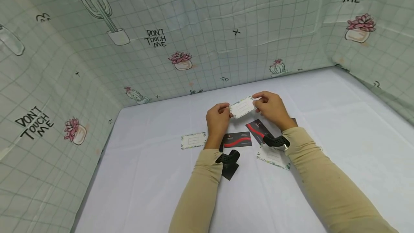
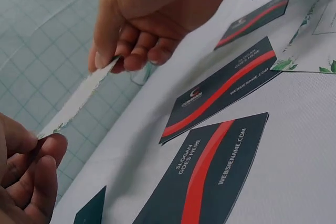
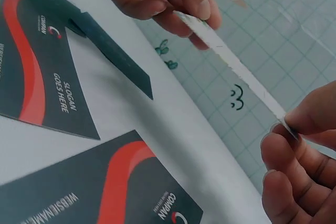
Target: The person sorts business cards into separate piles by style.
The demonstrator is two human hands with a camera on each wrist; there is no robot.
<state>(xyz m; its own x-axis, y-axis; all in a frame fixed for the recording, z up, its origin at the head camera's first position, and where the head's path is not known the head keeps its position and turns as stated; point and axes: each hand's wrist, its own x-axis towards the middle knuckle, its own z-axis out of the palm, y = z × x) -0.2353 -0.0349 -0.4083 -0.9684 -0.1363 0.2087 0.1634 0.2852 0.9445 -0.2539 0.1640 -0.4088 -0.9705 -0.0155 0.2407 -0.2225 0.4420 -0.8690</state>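
Observation:
Both hands hold one white card with a leafy border up above the white table. My left hand pinches its left end and my right hand pinches its right end. In the left wrist view the card shows edge-on, stretched between the left hand and the right hand. From the right wrist the same card runs from the right hand to the left hand.
Below the hands lie two black-and-red cards, a white leafy card to the left, another by the right sleeve, and a black card under the left wrist. Cactus-print cloth walls enclose the table.

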